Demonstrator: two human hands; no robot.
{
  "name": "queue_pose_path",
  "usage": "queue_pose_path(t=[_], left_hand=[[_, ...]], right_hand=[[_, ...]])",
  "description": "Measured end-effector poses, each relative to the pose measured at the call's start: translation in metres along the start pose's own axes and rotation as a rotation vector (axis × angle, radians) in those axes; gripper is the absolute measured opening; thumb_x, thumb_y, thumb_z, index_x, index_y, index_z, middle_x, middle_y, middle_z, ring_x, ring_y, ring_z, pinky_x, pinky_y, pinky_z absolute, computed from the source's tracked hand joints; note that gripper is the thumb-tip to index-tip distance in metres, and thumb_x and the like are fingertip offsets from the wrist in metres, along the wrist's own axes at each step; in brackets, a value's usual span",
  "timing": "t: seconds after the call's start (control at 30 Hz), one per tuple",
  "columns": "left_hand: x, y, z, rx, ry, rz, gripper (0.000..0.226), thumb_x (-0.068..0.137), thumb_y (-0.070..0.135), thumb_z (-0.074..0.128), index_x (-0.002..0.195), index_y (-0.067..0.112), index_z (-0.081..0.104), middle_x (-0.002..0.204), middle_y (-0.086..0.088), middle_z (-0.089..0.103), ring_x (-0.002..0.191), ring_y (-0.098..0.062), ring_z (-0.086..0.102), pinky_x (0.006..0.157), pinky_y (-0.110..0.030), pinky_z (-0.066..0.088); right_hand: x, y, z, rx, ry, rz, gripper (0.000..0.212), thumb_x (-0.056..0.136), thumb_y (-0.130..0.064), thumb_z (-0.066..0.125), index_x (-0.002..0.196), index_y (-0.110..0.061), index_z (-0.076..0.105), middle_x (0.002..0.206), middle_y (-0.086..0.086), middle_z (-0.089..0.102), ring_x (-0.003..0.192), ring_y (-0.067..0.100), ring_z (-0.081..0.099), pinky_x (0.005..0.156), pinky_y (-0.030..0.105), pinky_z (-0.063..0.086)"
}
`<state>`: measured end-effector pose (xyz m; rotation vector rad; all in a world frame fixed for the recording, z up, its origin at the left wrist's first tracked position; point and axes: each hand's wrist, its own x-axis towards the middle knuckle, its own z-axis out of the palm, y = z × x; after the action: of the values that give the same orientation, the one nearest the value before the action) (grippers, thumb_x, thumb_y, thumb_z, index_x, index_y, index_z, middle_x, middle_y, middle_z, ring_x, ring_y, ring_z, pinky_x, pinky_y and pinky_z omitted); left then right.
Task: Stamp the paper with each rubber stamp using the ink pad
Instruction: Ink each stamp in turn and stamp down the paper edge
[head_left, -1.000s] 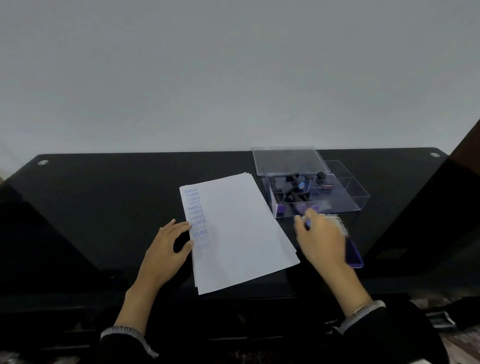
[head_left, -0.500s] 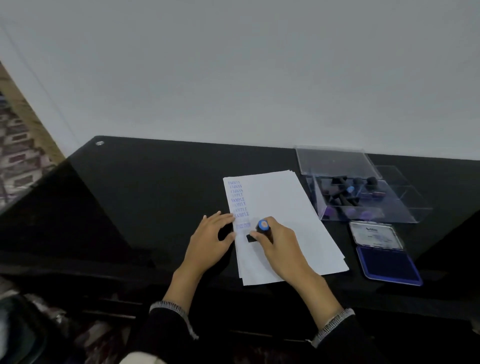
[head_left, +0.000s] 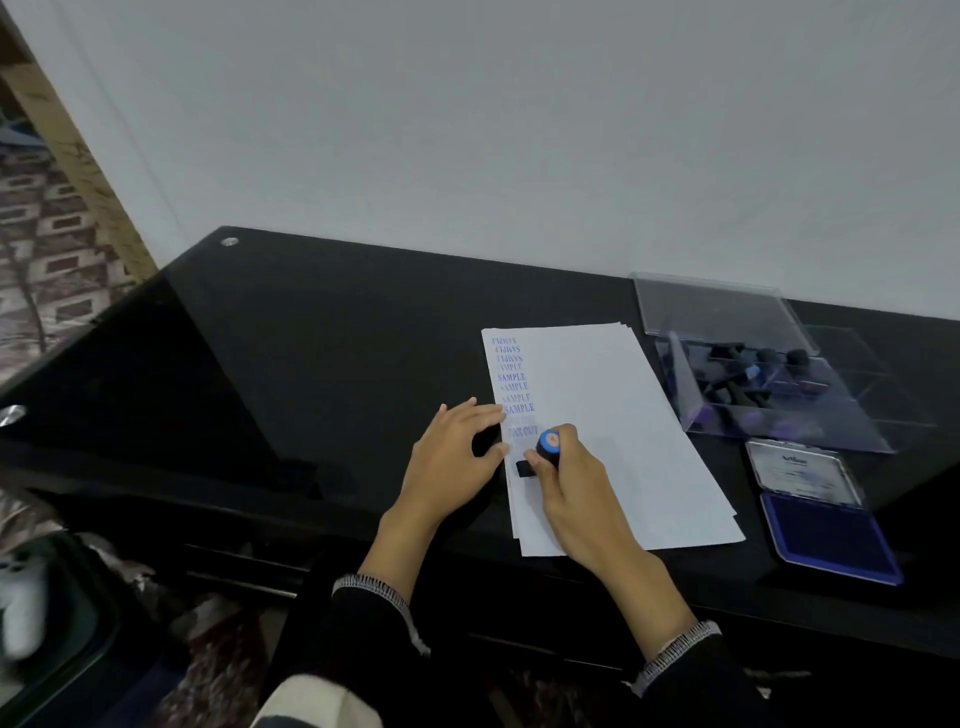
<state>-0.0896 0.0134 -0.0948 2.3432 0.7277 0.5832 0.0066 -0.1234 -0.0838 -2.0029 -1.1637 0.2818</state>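
Right hand (head_left: 566, 488) is wrapped around the rubber stamp (head_left: 546, 448), fingers and thumb curled snug on its blue-capped handle, and the dark base is down on the paper (head_left: 613, 431) just right of centre frame, below the column of blue prints. Here's the risk as I read it: the stamp sits close to the "TIME OUT"-looking mark directly above it, so any slide upward could smear or overlap that print. A rocking press could leave one end faint, and several of the SAMPLE prints up the column already look patchy. The left hand (head_left: 457, 457) is laid flat with fingers spread and fairly straight, fingertips touching the sheet's left edge, holding nothing; if that pressure lets go, the top sheet of the loose stack may skate on the glossy black table (head_left: 311, 364) and double the image. Lifting at an angle could drag ink too. As for the sheet itself: white, slightly fanned stack, lying at a slant, one neat column of blue stamps down its left margin, the rest bare. The open ink pad (head_left: 831, 535) waits at lower right, well apart from the paper, with the clear stamp box (head_left: 769, 395) above it, more stamps inside.
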Motion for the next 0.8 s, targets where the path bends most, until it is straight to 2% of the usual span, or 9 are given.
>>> queue_pose_path(t=[0.13,0.23,0.33,0.57,0.7,0.8], left_hand=[[0.0003,-0.0003,0.0005,0.002,0.006,-0.002,0.042,0.092,0.03,0.06,0.133,0.027,0.055,0.14,0.018,0.05,0.139,0.001,0.028,0.119,-0.028,0.009],[0.0004,-0.0007,0.001,0.002,0.005,-0.006,0.042,0.092,0.03,0.06,0.133,0.027,0.055,0.14,0.018,0.05,0.138,0.001,0.029,0.12,-0.03,0.01],[0.0006,-0.0004,0.0012,0.003,0.006,-0.007,0.042,0.092,0.031,0.06,0.133,0.027,0.055,0.14,0.018,0.05,0.138,0.001,0.029,0.12,-0.031,0.011],[0.0,-0.0004,0.0012,0.005,0.012,-0.004,0.041,0.092,0.031,0.061,0.132,0.027,0.055,0.139,0.018,0.05,0.138,0.0,0.029,0.12,-0.032,0.012],[-0.0004,0.0004,0.0011,0.003,0.011,-0.002,0.042,0.092,0.031,0.061,0.133,0.027,0.055,0.139,0.018,0.05,0.138,0.001,0.029,0.12,-0.032,0.012],[-0.0001,0.0,0.0014,0.005,0.015,-0.001,0.042,0.092,0.032,0.061,0.133,0.027,0.055,0.139,0.019,0.05,0.138,0.001,0.029,0.12,-0.032,0.012]], right_hand=[[0.0001,0.0043,0.0035,-0.04,-0.008,-0.018,0.013,0.098,-0.032,0.045,0.101,-0.023,0.035,0.111,-0.014,0.048,0.09,0.013,0.055,0.075,0.029,0.052],[-0.0003,0.0066,0.0051,-0.064,0.001,-0.041,0.013,0.098,-0.032,0.045,0.1,-0.025,0.034,0.111,-0.011,0.052,0.087,0.013,0.054,0.072,0.027,0.05],[-0.0002,0.0072,0.0057,-0.091,-0.003,-0.05,0.014,0.098,-0.033,0.044,0.1,-0.026,0.033,0.111,-0.011,0.05,0.085,0.012,0.053,0.068,0.02,0.046],[-0.0005,0.0034,0.0052,-0.134,-0.002,-0.035,0.017,0.098,-0.037,0.044,0.102,-0.024,0.034,0.107,-0.012,0.047,0.084,0.013,0.053,0.068,0.023,0.048],[-0.0007,0.0026,0.0045,-0.145,-0.005,-0.026,0.017,0.098,-0.037,0.044,0.102,-0.023,0.034,0.106,-0.01,0.05,0.082,0.012,0.051,0.063,0.016,0.043],[-0.0006,0.0024,0.0042,-0.175,-0.006,-0.031,0.018,0.098,-0.037,0.044,0.101,-0.02,0.036,0.107,-0.006,0.054,0.081,0.014,0.052,0.065,0.02,0.045]])
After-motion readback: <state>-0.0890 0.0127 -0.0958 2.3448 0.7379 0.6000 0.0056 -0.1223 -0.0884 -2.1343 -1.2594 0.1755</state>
